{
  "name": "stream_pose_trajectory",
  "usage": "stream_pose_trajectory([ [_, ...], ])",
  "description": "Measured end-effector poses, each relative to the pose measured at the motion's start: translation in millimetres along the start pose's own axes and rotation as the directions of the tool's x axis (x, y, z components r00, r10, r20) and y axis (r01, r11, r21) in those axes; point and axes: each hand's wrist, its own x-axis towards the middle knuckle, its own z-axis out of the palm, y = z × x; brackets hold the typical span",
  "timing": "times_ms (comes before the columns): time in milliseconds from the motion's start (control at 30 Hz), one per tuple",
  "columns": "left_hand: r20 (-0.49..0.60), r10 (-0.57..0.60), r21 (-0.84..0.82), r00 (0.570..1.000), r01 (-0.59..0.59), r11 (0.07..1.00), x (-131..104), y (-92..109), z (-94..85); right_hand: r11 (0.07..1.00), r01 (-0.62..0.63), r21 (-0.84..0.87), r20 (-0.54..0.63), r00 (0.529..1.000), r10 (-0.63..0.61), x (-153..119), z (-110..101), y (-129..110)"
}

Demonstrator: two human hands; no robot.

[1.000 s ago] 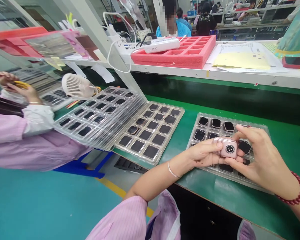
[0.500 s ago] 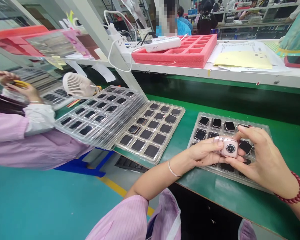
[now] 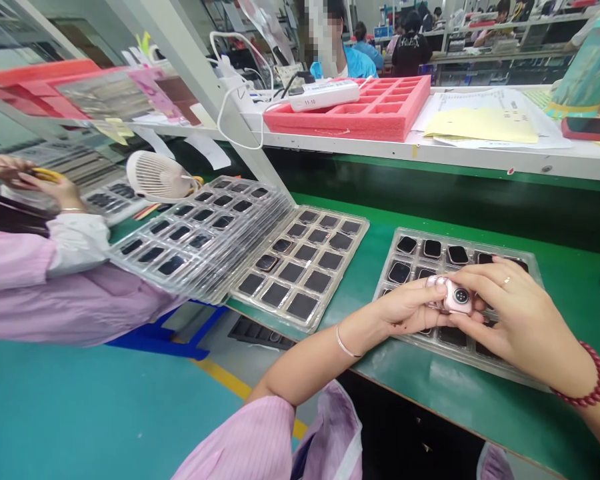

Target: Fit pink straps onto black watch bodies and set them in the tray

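Pink watch (image 3: 459, 299), right fingers (image 3: 481, 284) now closer

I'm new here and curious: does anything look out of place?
Mainly the white power strip: it lies aslant on the red foam tray, across its compartments rather than in one. Nothing looks spilled.

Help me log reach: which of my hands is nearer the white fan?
Left: your left hand is right of the white fan, nearer you; your right hand is farther right.
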Motion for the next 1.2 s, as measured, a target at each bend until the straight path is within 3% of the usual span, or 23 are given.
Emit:
stream_pose_trajectory([
  [167,0.033,-0.095,-0.092,0.995,0.098,0.991,4,0,-5.9,0.954,-0.25,0.167,0.048,0.968,0.245,-2,-11,14],
  [333,0.067,-0.104,-0.106,0.992,0.111,0.988,3,5,-4.7,0.943,-0.317,0.098,-0.081,0.942,0.325,-1,-21,28],
  [433,0.049,-0.08,-0.112,0.996,0.085,0.99,1,7,-2.2,0.949,-0.315,0.034,-0.063,0.947,0.316,-3,-20,33],
  [600,-0.005,-0.034,-0.122,0.999,0.033,0.992,0,9,0.2,0.966,-0.251,0.059,0.286,0.932,0.224,-6,-5,28],
  [667,-0.05,0.012,-0.138,0.999,-0.019,0.99,0,11,1.3,0.973,-0.214,0.085,0.35,0.921,0.172,-7,2,24],
  [833,-0.284,0.129,-0.154,0.95,-0.178,0.972,1,20,4.4,0.982,-0.172,0.078,0.38,0.916,0.13,-9,11,18],
  [900,-0.33,0.135,-0.158,0.934,-0.196,0.968,2,21,5.3,0.978,-0.194,0.081,0.401,0.904,0.146,-8,12,16],
  [1033,-0.323,0.117,-0.164,0.939,-0.177,0.97,2,18,6.0,0.968,-0.238,0.079,0.451,0.875,0.178,-4,14,11],
  [1200,-0.282,0.119,-0.147,0.952,-0.165,0.975,2,12,4.9,0.995,-0.095,-0.025,0.444,0.891,0.096,-5,23,7],
])
